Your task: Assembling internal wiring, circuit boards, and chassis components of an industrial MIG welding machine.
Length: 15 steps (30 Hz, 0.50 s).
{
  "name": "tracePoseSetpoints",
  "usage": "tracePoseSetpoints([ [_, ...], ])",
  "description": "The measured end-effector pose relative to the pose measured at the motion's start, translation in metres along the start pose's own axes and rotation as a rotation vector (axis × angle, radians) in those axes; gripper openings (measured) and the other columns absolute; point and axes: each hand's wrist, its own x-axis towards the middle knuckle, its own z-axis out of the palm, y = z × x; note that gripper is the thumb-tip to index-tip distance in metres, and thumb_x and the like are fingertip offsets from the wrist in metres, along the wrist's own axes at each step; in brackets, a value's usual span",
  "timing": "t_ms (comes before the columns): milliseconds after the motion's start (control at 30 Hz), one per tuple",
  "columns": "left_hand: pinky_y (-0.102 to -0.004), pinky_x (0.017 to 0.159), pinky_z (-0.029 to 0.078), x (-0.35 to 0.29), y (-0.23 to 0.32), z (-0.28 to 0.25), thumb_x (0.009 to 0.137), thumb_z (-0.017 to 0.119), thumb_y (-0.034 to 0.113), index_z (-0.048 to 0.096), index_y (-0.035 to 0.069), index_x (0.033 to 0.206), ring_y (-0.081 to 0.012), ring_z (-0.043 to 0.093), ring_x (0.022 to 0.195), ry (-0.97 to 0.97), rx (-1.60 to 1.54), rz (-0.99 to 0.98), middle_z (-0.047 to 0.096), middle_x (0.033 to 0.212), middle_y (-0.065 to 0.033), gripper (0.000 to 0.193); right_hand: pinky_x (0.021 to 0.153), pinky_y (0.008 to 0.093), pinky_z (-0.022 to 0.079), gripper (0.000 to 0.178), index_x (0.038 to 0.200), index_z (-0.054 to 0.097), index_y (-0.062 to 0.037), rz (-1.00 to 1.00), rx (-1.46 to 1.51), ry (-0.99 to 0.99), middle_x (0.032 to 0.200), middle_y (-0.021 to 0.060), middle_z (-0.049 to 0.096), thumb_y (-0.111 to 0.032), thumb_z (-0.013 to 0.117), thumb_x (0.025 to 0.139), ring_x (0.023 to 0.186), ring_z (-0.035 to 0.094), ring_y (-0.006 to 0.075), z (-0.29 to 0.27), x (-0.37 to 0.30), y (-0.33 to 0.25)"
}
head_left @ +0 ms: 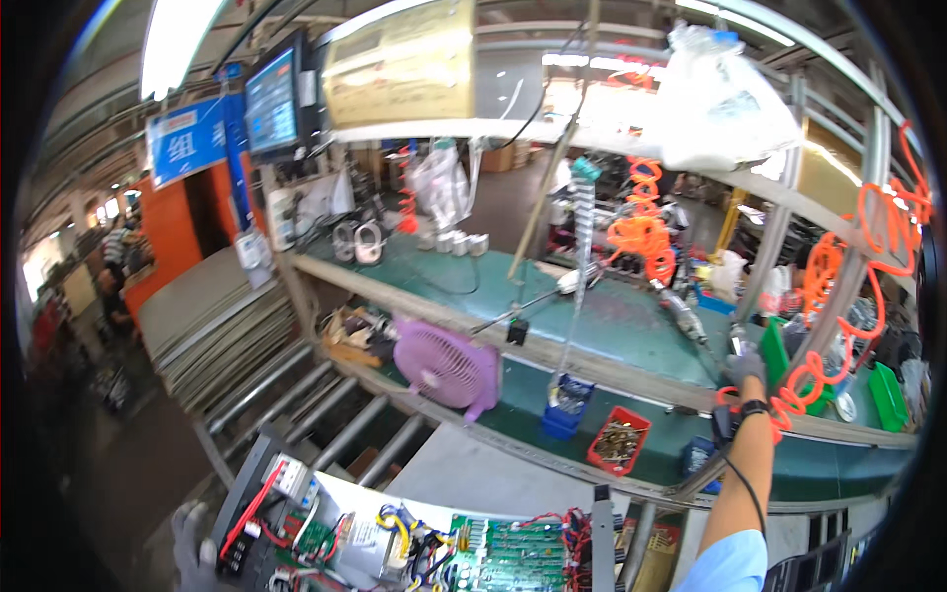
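Note:
An electronics chassis (355,541) lies in front of me, its dark end panel at the left. It holds a green circuit board (513,553), yellow and red wires and terminal blocks. Beside that end panel is my left hand (192,551), in a grey glove, fingers apart and holding nothing I can see. Stretched out to the bench at the right, my gloved right hand (747,369) has its fingers closed around something mostly hidden; a silvery piece shows just above them. Orange coiled hose (792,403) runs next to that wrist. Left of it hangs a power screwdriver (683,318).
A red bin (619,441) of screws and a blue bin (568,405) sit on the lower shelf, right of a purple fan (446,367). Green bins (888,397) stand at the right. Rollers (347,434) and stacked boards (212,321) lie left; a monitor (273,99) hangs above.

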Motion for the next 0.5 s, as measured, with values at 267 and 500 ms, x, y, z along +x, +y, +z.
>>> tracePoseSetpoints([
  [267, -0.0434, 0.098, 0.037, 0.006, 0.003, 0.004, 0.080, 0.051, 0.027, 0.053, 0.001, 0.118, -0.0383, 0.046, 0.112, -0.102, -0.182, -0.092, 0.050, 0.119, -0.0199, 0.045, 0.076, 0.0422, 0.052, 0.032, 0.096, 0.067, 0.0004, -0.065, -0.059, -0.191, 0.098, 0.0212, 0.066, -0.021, 0.064, 0.072, 0.094, 0.064, 0.0364, -0.031, -0.030, 0.005],
  [500, -0.0411, 0.099, 0.037, -0.013, -0.008, 0.012, 0.079, 0.057, 0.020, 0.051, 0.003, 0.124, -0.0347, 0.046, 0.113, 0.052, -0.352, -0.084, 0.051, 0.119, -0.0183, 0.049, 0.056, 0.0351, 0.052, 0.027, 0.075, 0.061, 0.0060, -0.524, 0.386, -0.230, 0.072, 0.0171, 0.064, -0.020, 0.055, 0.071, 0.065, 0.064, 0.0244, -0.041, -0.059, 0.094],
])
